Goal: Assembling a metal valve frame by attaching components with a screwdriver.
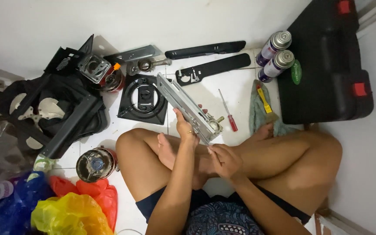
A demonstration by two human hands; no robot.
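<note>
White floor tiles (205,87) are carrying a scatter of stove parts, with a pale wall running along the far side. A person is sitting cross-legged on the floor, bare knees spreading left and right.

Both hands are working over the lap on a long grey metal bracket (187,108), which is tilting up and away to the far left. The left hand (186,129) is gripping the bracket around its middle, fingers closed on the edge. The right hand (225,159) is sitting just near the bracket's near end, fingers curled and pinching at something small there; what it is pinching I cannot tell. A brass valve fitting (216,125) is showing at that near end.

Just right of the bracket a red-handled screwdriver (228,111) is lying on the tiles, and beyond it a yellow-handled brush (265,101) is resting on a grey-green cloth (257,114). Two gas canisters (276,55) are lying beside a black plastic case (327,65) at the far right. Two long black strips (205,48) are lying at the far side, and a black square burner plate (143,101) is lying left of the bracket. Near left, a round metal burner (95,163) is standing beside red and yellow plastic bags (77,206).
</note>
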